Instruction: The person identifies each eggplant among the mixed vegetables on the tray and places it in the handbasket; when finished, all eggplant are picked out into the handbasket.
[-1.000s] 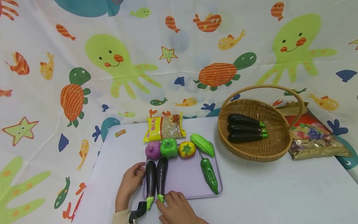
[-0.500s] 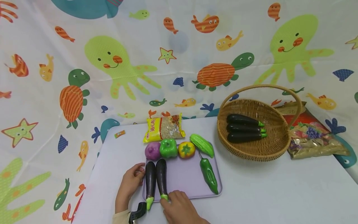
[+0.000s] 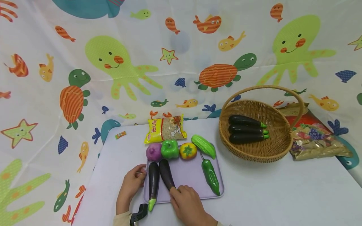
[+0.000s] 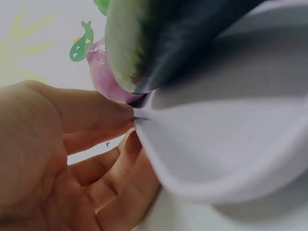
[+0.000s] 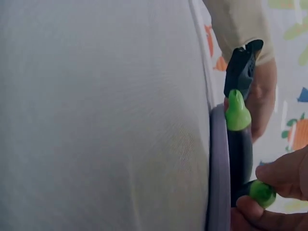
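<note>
At the lower middle of the head view, the right hand [image 3: 188, 204] pinches the green stem end of the slanted eggplant [image 3: 167, 174] between thumb and finger; the right wrist view shows that pinch from the stem side, above the tray's near rim. The eggplant's dark upper end points up and left towards the green bell pepper [image 3: 170, 149]. Whether its underside rests on the lilac tray [image 3: 186, 177] or is just off it, I cannot tell.

The left hand [image 3: 135, 179], left of the tray, has its thumb and fingers closed on the tray's rim, close to a corner in the left wrist view. It seems to serve as a brace.

The step in hand looks to be handling this one eggplant by its stem, either shifting it on the tray or beginning to pick it up. Its neighbour, the straighter eggplant [image 3: 154, 179], lies untouched by the right hand near the tray's left side, its green end jutting over the lower rim. Three more eggplants [image 3: 246, 129] lie side by side in the wicker basket [image 3: 254, 157] at the right of the frame.

The next move probably calls for a firm pinch, since the long body could swing about the stem, and for clearance from the neighbour and the bell pepper.
</note>
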A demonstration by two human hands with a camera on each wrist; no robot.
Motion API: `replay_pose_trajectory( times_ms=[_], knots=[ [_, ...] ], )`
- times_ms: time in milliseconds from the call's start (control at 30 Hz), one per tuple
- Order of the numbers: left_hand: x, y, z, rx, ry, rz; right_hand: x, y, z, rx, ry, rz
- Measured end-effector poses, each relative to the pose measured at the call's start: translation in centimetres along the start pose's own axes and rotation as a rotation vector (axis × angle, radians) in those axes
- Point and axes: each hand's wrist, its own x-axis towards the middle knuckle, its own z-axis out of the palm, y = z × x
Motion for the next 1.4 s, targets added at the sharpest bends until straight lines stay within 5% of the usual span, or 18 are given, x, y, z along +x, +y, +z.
replay_pose_trajectory(
  times_ms=[533, 733, 967, 1200, 1400],
  knots=[
    [-0.2, 0.2, -0.3, -0.005, -0.003, 0.008, 0.6, 1.7, -1.5, 0.135, -0.087, 0.345],
    [-0.1, 0.2, -0.2, -0.002, -0.001, 0.006, 0.6, 3.0, -1.4, 0.277, -0.045, 0.394],
    [-0.1, 0.1, -0.1, 0.009, 0.005, 0.005, 1.0, 3.9, -1.2, 0.56, -0.023, 0.577],
    [0.1, 0.0, 0.1, 0.007, -0.002, -0.001, 1.5, 4.2, -1.5, 0.684, 0.015, 0.704],
    [0.1, 0.1, 0.0, 0.008, -0.002, -0.008, 1.5, 4.6, -2.2, 0.863, 0.012, 0.747]
  ],
)
